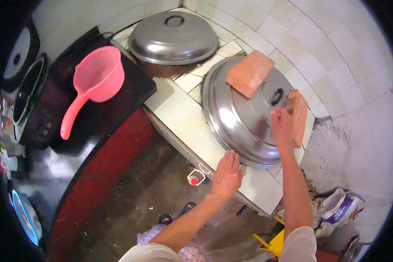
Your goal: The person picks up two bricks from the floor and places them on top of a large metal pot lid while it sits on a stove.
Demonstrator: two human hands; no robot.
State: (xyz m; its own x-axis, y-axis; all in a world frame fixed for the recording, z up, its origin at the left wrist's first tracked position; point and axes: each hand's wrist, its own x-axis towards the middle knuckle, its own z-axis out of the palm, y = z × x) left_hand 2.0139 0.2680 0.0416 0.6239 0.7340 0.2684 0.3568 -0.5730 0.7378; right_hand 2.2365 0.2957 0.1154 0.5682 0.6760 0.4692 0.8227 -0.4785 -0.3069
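Observation:
A large domed metal lid (252, 131) with a black handle covers the round opening in the tiled stove top (173, 108). One flat orange brick (251, 73) lies on the lid's upper part. Another brick (300, 114) lies on its right side, partly behind my right hand (281, 126). That hand is over the lid near the handle, fingers curled; whether it grips anything cannot be told. My left hand (227, 170) rests with spread fingers at the lid's near rim and the tiles, holding nothing.
A second metal lid (173, 39) sits at the back corner. A pink plastic dipper (100, 77) stands on the black counter (82, 157) at left. A capped bottle (193, 180) stands on the floor. A yellow plastic object (276, 244) and a crumpled sack (340, 208) are at lower right.

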